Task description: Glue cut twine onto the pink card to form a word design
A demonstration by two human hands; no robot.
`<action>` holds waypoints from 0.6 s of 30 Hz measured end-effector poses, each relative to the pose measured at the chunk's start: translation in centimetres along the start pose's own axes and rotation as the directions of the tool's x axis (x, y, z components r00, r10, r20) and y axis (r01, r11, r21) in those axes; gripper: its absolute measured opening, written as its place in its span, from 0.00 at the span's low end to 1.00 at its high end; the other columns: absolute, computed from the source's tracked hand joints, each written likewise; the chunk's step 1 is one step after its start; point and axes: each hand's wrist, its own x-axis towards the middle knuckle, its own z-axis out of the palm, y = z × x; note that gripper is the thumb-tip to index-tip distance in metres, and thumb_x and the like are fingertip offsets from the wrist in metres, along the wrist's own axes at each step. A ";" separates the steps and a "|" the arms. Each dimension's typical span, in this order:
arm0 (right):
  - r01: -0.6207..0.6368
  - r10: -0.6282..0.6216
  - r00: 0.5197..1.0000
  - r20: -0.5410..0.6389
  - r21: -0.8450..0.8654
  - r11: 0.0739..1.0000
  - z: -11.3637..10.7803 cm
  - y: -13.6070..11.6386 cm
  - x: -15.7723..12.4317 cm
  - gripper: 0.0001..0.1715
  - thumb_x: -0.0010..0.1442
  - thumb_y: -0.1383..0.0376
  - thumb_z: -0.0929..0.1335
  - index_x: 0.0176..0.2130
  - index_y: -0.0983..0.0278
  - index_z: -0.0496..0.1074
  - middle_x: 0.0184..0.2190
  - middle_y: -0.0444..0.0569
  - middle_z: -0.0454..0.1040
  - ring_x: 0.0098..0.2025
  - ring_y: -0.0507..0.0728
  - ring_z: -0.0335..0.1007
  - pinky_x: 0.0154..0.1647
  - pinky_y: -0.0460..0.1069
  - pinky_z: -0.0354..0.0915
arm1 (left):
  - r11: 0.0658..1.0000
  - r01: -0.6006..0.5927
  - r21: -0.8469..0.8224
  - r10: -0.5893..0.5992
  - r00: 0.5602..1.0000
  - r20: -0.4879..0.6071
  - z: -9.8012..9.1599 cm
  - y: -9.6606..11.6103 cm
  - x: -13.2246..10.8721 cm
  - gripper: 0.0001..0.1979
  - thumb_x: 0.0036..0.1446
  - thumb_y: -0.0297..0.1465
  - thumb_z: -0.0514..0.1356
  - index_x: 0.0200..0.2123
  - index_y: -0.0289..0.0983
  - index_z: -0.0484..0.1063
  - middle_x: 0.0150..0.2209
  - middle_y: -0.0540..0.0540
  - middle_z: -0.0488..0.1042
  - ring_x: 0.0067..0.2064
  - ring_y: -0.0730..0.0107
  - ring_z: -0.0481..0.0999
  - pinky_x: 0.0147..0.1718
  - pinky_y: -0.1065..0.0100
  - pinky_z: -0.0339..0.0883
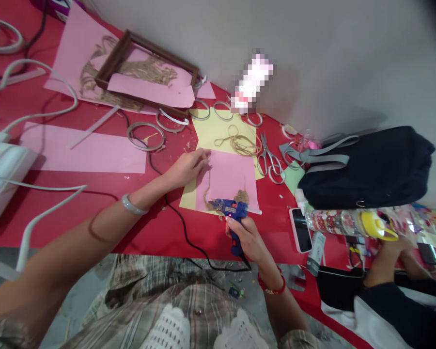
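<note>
My right hand grips a blue glue gun. The gun's tip is by the brown twine stuck on a pink paper. My left hand lies open at the paper's left edge, holding nothing. The pink paper sits on a yellow paper on the red counter. At 12 o'clock there is a loose bunch of twine. At 2 o'clock are scissors, and past them a black bag. At 3 o'clock is a phone. At 4 o'clock is another person's hand. At 10 o'clock, far off, a dark wood frame lies on more pink paper.
</note>
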 end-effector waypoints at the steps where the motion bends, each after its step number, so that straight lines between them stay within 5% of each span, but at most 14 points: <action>1: -0.005 0.005 1.000 0.006 0.006 1.000 0.0 0.0 0.0 0.28 0.64 0.45 0.66 0.22 0.60 0.66 0.21 0.44 0.65 0.26 0.53 0.61 0.29 0.50 0.58 | 1.000 0.001 0.005 -0.001 1.000 0.000 0.0 0.0 0.0 0.09 0.67 0.36 0.53 0.32 0.42 0.61 0.62 0.37 0.77 0.61 0.53 0.77 0.59 0.54 0.70; 9: -0.009 0.005 0.999 0.036 0.111 0.994 -0.5 -0.1 -0.9 0.28 0.63 0.43 0.68 0.25 0.62 0.70 0.21 0.43 0.66 0.25 0.52 0.60 0.28 0.48 0.58 | 1.000 0.006 0.025 -0.006 1.000 -0.003 0.0 0.2 0.0 0.08 0.66 0.34 0.52 0.33 0.42 0.61 0.57 0.37 0.80 0.58 0.55 0.79 0.56 0.56 0.71; 18: 0.067 -0.061 0.998 -0.033 0.234 0.970 -0.4 3.8 -5.2 0.21 0.67 0.47 0.69 0.40 0.61 0.78 0.34 0.50 0.78 0.31 0.54 0.67 0.32 0.49 0.63 | 1.000 0.023 0.007 -0.023 1.000 0.008 0.0 0.2 0.0 0.07 0.66 0.34 0.53 0.33 0.41 0.63 0.62 0.36 0.76 0.64 0.52 0.75 0.59 0.55 0.69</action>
